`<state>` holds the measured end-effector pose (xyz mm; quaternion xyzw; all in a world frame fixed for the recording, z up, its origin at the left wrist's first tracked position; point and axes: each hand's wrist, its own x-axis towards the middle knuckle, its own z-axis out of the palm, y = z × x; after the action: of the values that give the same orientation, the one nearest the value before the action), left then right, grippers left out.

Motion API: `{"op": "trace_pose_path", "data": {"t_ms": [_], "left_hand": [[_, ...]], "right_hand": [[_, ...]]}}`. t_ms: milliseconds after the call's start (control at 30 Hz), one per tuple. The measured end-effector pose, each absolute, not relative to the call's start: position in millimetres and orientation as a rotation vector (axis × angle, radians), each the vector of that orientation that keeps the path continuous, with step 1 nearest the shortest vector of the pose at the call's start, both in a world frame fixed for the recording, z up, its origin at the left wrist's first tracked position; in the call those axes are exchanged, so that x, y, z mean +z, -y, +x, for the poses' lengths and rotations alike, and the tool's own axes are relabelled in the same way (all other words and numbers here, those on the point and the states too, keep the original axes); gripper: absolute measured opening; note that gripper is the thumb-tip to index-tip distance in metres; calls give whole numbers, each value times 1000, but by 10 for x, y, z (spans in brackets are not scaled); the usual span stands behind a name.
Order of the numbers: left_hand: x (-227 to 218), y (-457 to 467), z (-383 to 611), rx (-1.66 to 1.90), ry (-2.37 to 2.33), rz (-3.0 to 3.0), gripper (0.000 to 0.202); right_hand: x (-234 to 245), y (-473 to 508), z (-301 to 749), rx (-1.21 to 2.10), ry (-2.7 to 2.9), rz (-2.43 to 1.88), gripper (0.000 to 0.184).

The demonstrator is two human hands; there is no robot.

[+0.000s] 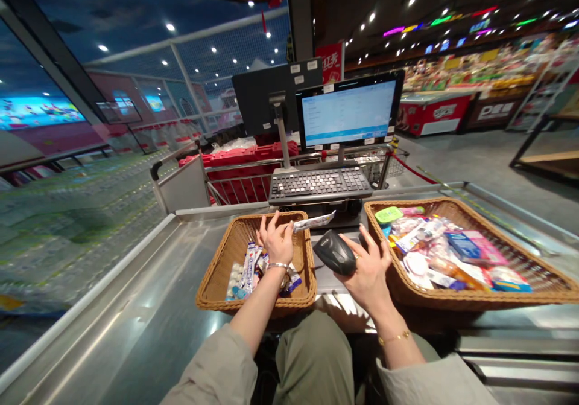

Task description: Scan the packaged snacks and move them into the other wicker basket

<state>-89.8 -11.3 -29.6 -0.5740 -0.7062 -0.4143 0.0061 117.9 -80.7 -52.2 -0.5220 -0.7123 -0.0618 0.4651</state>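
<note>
My left hand [277, 242] is over the smaller wicker basket [212, 272], pinching a thin, pale wrapped packet [314, 221] that points right, its exact kind unclear. Below that hand lie several wrapped snack bars [249, 266] and a pack of pale round pieces [234, 279]. Between the two baskets, my right hand [368, 266] grips a black handheld barcode scanner [335, 253], whose head points left toward the packet. The scanner's handle is mostly hidden by the hand. Close to the right hand stands a larger wicker basket [470, 299] filled with mixed packaged goods [456, 251].
A keyboard [321, 183] sits behind the baskets, under a lit monitor [347, 112]. A second screen [271, 94] faces away. The metal counter [167, 308] extends to both sides. Beyond it stands a shopping cart [239, 181] with red contents.
</note>
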Motion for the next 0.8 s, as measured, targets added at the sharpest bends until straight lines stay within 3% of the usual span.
{"op": "trace_pose_path", "data": {"t_ms": [233, 600, 800], "left_hand": [[-294, 137, -889, -1211, 2188, -1821, 24], [-198, 216, -797, -1234, 2016, -1874, 19], [-35, 172, -678, -1308, 1953, -1895, 18]], "right_hand": [[-538, 794, 1223, -232, 1732, -1312, 25], [-520, 796, 1383, -326, 1656, -1330, 13], [-522, 794, 1506, -340, 1603, -1383, 22]]}}
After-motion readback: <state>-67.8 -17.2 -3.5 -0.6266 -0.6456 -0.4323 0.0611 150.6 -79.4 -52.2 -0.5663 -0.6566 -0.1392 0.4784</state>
